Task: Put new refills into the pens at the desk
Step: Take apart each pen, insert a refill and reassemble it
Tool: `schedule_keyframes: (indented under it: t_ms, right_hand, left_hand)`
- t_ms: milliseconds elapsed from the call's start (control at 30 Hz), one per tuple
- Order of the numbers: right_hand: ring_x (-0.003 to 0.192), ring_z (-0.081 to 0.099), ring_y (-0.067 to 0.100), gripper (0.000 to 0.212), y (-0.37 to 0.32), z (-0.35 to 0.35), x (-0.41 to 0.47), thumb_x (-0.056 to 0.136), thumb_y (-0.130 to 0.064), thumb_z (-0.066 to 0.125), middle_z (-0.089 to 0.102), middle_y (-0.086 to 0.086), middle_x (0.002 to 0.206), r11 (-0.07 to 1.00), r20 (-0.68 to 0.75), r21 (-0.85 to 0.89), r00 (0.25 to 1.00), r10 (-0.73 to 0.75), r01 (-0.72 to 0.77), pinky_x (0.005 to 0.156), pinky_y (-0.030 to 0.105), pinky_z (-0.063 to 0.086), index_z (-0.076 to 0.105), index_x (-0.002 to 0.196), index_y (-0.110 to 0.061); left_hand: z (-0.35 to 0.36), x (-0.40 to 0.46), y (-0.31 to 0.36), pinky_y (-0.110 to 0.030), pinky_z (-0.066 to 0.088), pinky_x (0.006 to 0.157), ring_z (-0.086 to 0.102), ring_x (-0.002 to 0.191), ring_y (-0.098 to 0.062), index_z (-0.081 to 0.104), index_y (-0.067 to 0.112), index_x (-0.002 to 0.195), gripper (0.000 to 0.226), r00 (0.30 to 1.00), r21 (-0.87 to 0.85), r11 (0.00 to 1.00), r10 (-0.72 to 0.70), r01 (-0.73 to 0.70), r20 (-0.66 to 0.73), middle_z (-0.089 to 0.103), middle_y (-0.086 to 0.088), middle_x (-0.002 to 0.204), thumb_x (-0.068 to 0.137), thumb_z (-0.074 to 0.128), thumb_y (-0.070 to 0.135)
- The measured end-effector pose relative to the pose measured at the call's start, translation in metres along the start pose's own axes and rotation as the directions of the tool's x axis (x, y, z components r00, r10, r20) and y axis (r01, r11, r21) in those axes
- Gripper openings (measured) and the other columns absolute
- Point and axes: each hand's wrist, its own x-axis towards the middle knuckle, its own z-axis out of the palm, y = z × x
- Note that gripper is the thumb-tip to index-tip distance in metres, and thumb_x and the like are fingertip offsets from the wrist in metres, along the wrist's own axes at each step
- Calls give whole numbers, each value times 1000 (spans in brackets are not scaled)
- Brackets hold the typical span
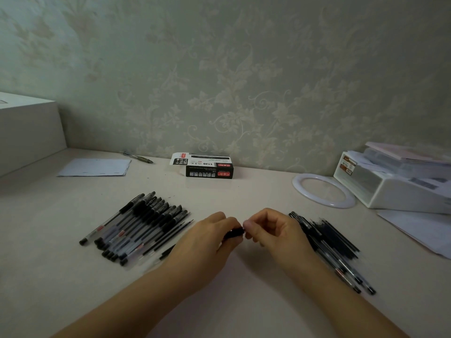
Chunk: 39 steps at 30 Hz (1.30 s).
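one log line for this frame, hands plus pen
left hand: grips pen | right hand: pinches pen end | pen: above desk

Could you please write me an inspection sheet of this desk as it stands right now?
Surface: pale desk against a wall.
Job's things: row of black pens on the left; heap of pens and refills on the right; one black pen held between both hands.
Clutter: black pen box, flap open; loose pen by the wall; paper sheet; white ring; white organiser tray with papers; white box far left.
Fingers: left hand grips the pen; right hand pinches its end.
Cables: nothing seen.
Surroundings: floral wallpaper.
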Motion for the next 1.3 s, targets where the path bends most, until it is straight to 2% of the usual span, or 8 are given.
schedule_keyframes:
  t_ms: [200, 367, 500, 567, 633, 800, 967, 1300]
  right_hand:
    - [89, 68, 12, 18, 0, -4, -1, 86, -8, 71, 74, -5, 95, 1000, 35, 18, 999, 8, -9, 81, 19, 54, 73, 94, -24]
    - [75, 67, 6, 29, -2, -1, -1, 75, -47, 69, 73, -4, 85, 997, -23, -10, 997, 70, -71, 69, 17, 51, 70, 93, -23]
    - [61, 62, 5, 13, 0, -3, 1, 85, -25, 72, 71, 3, 69, 999, -18, -20, 999, 49, -49, 60, 12, 47, 71, 81, -13]
    - [72, 67, 10, 3, 1, -5, 1, 87, -13, 71, 74, 0, 79, 999, 6, -5, 999, 46, -46, 66, 14, 50, 72, 87, -16]
    - [85, 68, 14, 16, 1, -5, 0, 87, -9, 71, 74, -2, 94, 998, 47, 23, 997, 55, -56, 77, 20, 54, 70, 99, -20]
    - [72, 67, 7, 19, -2, 0, 0, 82, -31, 72, 73, -2, 85, 992, -37, 23, 992, 123, -122, 67, 16, 53, 69, 96, -19]
    - [61, 63, 5, 11, -2, -5, -1, 88, -24, 69, 73, 3, 71, 991, -20, 20, 991, 129, -129, 58, 15, 50, 72, 83, -15]
    - [65, 64, 13, 4, 0, -3, 0, 89, -15, 68, 73, 8, 74, 986, -1, 104, 991, 135, -134, 63, 20, 53, 71, 88, -13]
  left_hand:
    - [-2, 0, 2, -35, 48, 69, 53, 78, -8, 42, 31, 95, 10, 1000, -28, 999, -30, 29, -5, 55, 13, 90, 95, 51, 36]
    - [-2, 1, 3, -35, 47, 72, 52, 81, -6, 54, 29, 99, 12, 1000, -16, 1000, -15, 15, -2, 54, 13, 93, 97, 45, 37]
    - [0, 1, 1, -35, 45, 72, 51, 79, -8, 59, 28, 100, 20, 999, 0, 999, -37, 37, 1, 53, 11, 90, 99, 41, 37]
    - [0, 1, 0, -35, 45, 73, 52, 79, -7, 61, 28, 98, 24, 998, -3, 998, -56, 56, 7, 55, 11, 91, 100, 38, 35]
    - [-1, 2, -1, -35, 45, 74, 53, 79, -7, 62, 28, 97, 25, 998, -14, 998, -68, 68, 2, 57, 11, 90, 100, 37, 34]
    - [-1, 2, 1, -26, 45, 71, 53, 81, -2, 56, 30, 101, 18, 999, -54, 998, -36, 35, -27, 58, 15, 88, 98, 41, 39]
    - [-1, 1, 0, -16, 34, 53, 50, 72, 4, 43, 37, 102, 10, 999, -35, 999, -17, 16, -31, 48, 21, 69, 95, 50, 39]
    - [1, -1, 1, -25, 45, 62, 52, 74, -2, 46, 38, 106, 9, 1000, -57, 998, 4, -5, -2, 51, 22, 80, 97, 46, 35]
